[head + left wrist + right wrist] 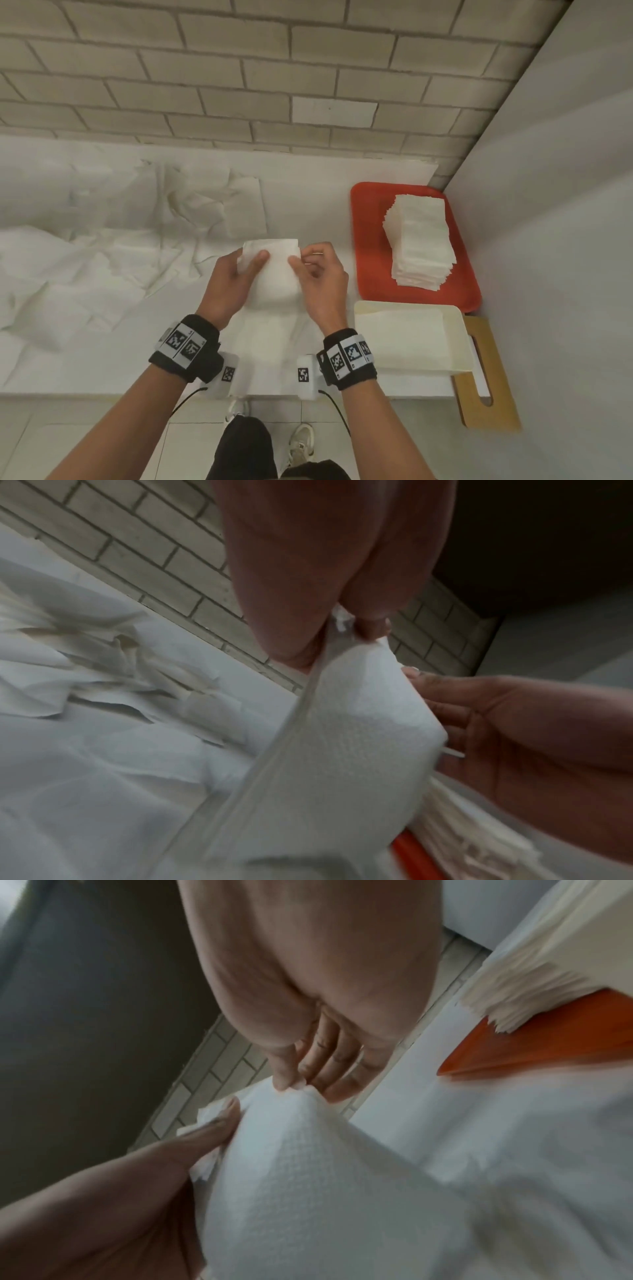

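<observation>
Both hands hold one white embossed paper napkin (274, 270) by its two upper corners, raised off the white surface (308, 171) at the middle of the head view. The left hand (233, 284) pinches the sheet's corner at 10 o'clock, with the thumb on the near face and the fingers curled behind. The right hand (322, 277) nips the corner at 2 o'clock between thumb and forefinger tip, and its other fingers are loosely spread and touch nothing. Held this way, the sheet hangs with its lower part draping toward 6 o'clock, probably so the top edges can be squared for a fold.

The supply lies at 9 o'clock, a rumpled heap of loose white napkins (120, 233). Finished work stands at 2 o'clock as a tall stack of folded white napkins (419, 240) on a red plastic tray (370, 281), handy to the right hand. At 4 o'clock a shallow cream plastic tray (459, 329) sits partly over a slotted wooden board (496, 387).
</observation>
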`<state>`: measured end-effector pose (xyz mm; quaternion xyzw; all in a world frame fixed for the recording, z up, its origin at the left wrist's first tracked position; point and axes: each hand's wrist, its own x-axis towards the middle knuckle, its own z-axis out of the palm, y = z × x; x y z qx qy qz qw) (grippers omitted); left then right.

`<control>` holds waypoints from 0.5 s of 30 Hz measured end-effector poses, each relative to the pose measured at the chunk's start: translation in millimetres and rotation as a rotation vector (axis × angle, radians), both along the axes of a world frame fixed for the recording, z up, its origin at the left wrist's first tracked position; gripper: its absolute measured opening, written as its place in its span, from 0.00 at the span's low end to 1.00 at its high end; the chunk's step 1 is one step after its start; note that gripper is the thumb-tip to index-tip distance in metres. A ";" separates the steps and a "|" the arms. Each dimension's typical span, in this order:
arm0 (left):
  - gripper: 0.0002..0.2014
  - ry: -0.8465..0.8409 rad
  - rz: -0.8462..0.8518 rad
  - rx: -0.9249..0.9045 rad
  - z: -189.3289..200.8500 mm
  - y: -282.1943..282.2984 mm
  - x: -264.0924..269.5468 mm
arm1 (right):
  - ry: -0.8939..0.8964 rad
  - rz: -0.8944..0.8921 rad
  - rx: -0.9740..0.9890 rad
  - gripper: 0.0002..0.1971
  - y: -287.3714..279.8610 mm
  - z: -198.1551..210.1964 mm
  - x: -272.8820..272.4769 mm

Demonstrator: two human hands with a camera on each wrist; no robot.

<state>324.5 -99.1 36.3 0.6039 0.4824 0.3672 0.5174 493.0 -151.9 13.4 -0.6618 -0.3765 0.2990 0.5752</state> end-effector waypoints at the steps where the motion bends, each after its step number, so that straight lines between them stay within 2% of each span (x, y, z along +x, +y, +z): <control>1: 0.11 -0.052 0.042 0.015 3.5 -0.9 0.5 | 0.039 -0.022 0.036 0.10 -1.6 3.3 0.0; 5: 0.09 -0.226 0.200 -0.012 0.6 -3.1 -0.6 | 0.164 -0.058 0.101 0.07 -3.4 9.9 3.9; 8: 0.12 -0.256 0.205 -0.021 -3.5 -5.3 1.5 | 0.293 -0.035 0.093 0.06 -2.5 13.1 1.1; 12: 0.14 -0.347 0.226 -0.019 4.2 -8.5 7.7 | 0.377 -0.034 0.081 0.11 -3.2 15.1 -2.3; 15: 0.11 -0.409 0.198 -0.037 10.9 -9.4 8.1 | 0.402 -0.036 0.045 0.12 -4.4 17.6 -2.1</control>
